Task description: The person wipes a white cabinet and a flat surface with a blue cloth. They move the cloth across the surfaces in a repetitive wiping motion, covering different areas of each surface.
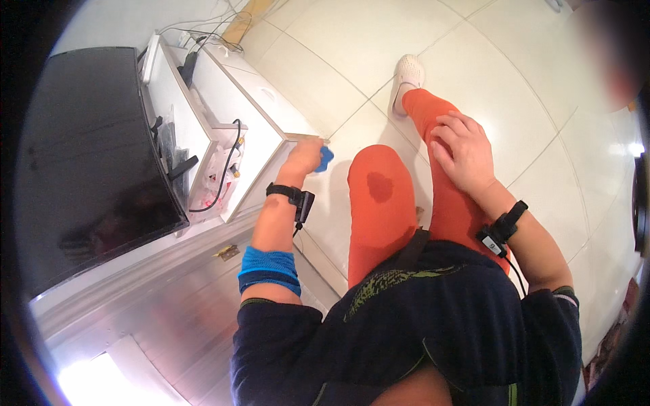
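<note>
My left hand [303,156] is closed on a blue cloth [326,159], which sticks out past the fingers. It is at the near lower end of a white TV cabinet [259,152], close to the tiled floor. How firmly the cloth presses on the cabinet cannot be seen. My right hand [463,152] rests on my right leg [447,203] with its fingers slightly apart and nothing in it. Orange trousers cover both legs, and a dark wet-looking patch marks the left knee [373,172].
A flat black television [101,167] stands on the cabinet. A black cable [223,188] hangs over the shelf, beside plastic bags [216,177]. More wires [203,30] tangle behind. A metal door [167,314] is at lower left. Something blurred [609,61] fills the upper right.
</note>
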The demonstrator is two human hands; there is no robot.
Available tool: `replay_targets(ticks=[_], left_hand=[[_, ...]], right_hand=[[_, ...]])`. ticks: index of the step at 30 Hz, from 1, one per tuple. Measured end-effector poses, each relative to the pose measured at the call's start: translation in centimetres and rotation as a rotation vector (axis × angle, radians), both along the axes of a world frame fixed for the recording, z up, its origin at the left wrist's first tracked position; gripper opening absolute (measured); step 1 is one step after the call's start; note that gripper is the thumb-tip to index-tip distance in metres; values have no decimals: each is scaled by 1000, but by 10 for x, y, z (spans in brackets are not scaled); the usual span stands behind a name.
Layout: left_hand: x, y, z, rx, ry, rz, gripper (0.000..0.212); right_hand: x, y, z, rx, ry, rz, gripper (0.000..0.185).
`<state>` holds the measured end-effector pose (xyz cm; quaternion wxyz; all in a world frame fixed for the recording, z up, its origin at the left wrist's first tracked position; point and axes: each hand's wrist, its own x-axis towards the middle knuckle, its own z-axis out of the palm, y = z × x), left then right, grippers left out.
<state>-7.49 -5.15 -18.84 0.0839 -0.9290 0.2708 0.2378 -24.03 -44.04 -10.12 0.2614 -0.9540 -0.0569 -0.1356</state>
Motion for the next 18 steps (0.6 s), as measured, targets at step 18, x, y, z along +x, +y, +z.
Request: replay_targets(ticks=[18], left_hand=[[87, -51, -15, 859, -185, 19, 45]], right_hand=[[4, 4, 11, -58, 178, -48, 16]])
